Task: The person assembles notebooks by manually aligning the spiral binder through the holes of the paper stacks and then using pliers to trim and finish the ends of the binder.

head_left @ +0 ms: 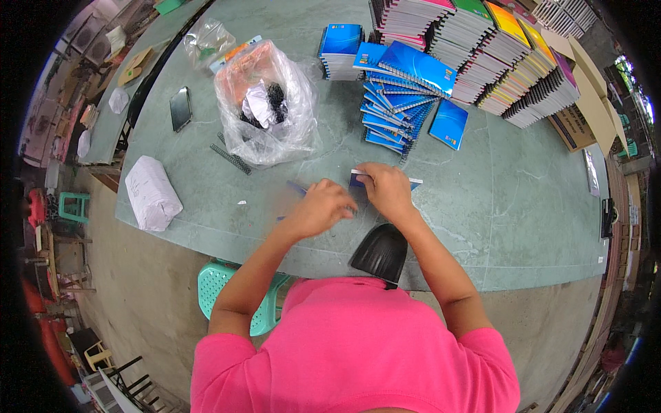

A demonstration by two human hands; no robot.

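Observation:
My right hand (385, 189) is closed on a small blue notebook (357, 179), tilted up so that its pale page edges show on both sides of the fingers. To its left, my left hand (322, 208) has loosely bent fingers pointing toward the notebook, with nothing visible between them. Beside the left wrist is a blurred dark blue edge (297, 187); what it belongs to is partly hidden by the hand. A black curved plastic piece (381, 253) lies at the table's front edge, below the right hand.
Beyond my hands stand a fanned stack of blue notebooks (396, 113) and tall multicoloured notebook piles (461, 41). Leftward are a clear plastic bag (275, 138), spiral coils (231, 157), a phone (180, 109) and a white paper-wrapped bundle (153, 194). A green stool (213, 292) touches the front side.

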